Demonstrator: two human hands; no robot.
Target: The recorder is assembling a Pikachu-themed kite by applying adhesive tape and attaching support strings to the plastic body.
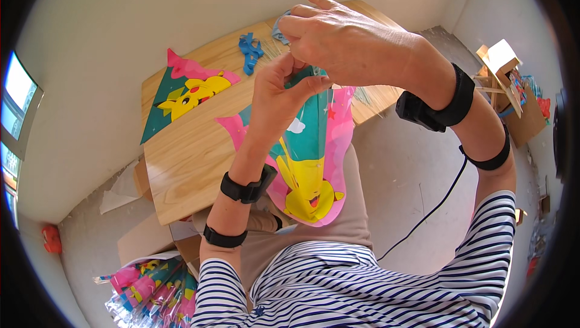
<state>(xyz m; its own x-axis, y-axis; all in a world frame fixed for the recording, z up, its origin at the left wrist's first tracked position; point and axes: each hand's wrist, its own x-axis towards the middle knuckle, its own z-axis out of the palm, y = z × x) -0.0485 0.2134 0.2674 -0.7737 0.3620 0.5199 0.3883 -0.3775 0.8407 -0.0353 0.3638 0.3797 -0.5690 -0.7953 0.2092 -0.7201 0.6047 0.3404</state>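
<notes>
A printed kite sheet [305,140] in green, pink and yellow hangs over my lap, its narrow end up at my hands and its rounded pink end low. My left hand [281,89] pinches that upper end between thumb and fingers. Just above it, my right hand [347,44] is bent over with its fingers curled together at the tip, the little finger lifted. Whatever the right fingertips grip is hidden behind the hand. Near them lie thin clear rods [275,48] and a light blue item [280,29], partly covered by the right hand.
A second printed sheet [192,95] lies on the wooden table [193,152], with a blue ribbon bundle [251,53] behind. Wrapped printed pieces [151,289] fill the floor at lower left beside a cardboard box [145,240]. A black cable [429,213] hangs from my right arm.
</notes>
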